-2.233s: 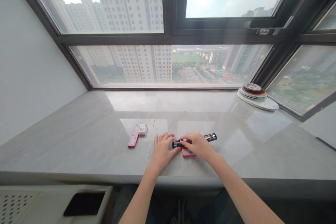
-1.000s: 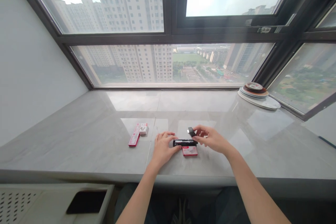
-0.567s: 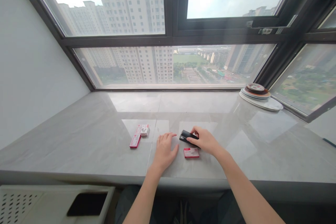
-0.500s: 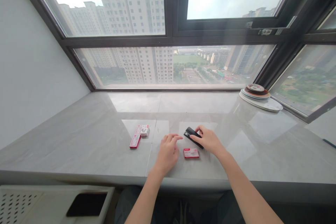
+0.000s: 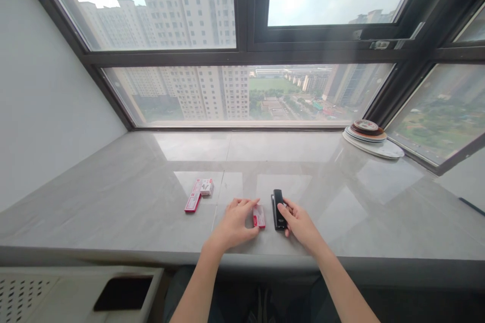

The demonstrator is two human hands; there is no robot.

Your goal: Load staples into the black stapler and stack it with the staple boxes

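Observation:
A black stapler (image 5: 278, 207) stands lengthwise on the ledge, pointing away from me. My right hand (image 5: 299, 219) is closed around its right side, thumb on top. Just left of it, a small red-and-white box (image 5: 259, 216) lies on the surface, apart from the stapler. My left hand (image 5: 235, 223) grips that box from the left, with the thumb at its near end and the fingers at its far end. Farther left are a long, narrow red-and-white box (image 5: 193, 197) and a small white box (image 5: 206, 186) beside it.
The grey marble-look ledge (image 5: 125, 186) runs under a dark-framed window (image 5: 242, 58). A stack of round plates or mats (image 5: 367, 133) is in the back right corner. A dark thin object (image 5: 472, 206) lies at far right. A pale perforated unit (image 5: 56, 292) stands below left.
The stapler has turned from slanting to pointing straight away from me in my right hand. The red-and-white box has turned upright in view and shifted left, and my left hand now grips it.

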